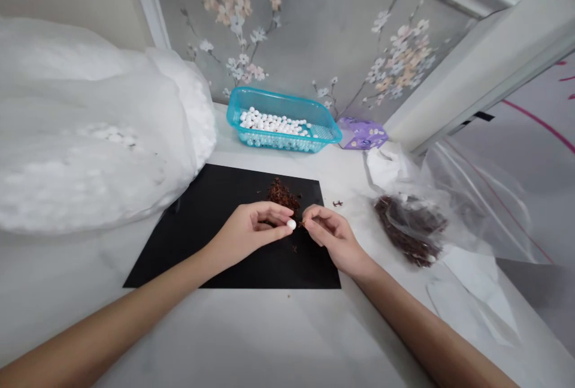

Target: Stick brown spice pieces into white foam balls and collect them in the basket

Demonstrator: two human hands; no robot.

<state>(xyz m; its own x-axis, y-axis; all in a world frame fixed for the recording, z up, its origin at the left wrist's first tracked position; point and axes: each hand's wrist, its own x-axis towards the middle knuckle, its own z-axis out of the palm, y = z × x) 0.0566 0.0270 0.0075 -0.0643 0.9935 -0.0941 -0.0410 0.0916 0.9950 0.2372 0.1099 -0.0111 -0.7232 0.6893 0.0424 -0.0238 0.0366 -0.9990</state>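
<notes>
Between the thumb and fingers of my left hand (pixel 251 229) is a small white ball (pixel 291 224). My right hand (pixel 335 235) pinches a tiny reddish-brown piece (pixel 302 224) just to the right of the ball; whether the two touch is too small to tell. Both hands are over a black mat (pixel 242 268) on the white table. Behind the fingers rises a heap of small brown pieces (pixel 282 193), its lower part hidden by my left hand. One loose brown bit (pixel 294 249) lies on the mat below the ball.
A turquoise basket (pixel 287 100) with many white balls stands at the back, beside a purple box (pixel 363 133). A large white bag (pixel 90 136) bulges at left. At right lie a clear bag of brown pieces (pixel 406 232), white paper (pixel 480 292) and a few stray brown pieces (pixel 338 203).
</notes>
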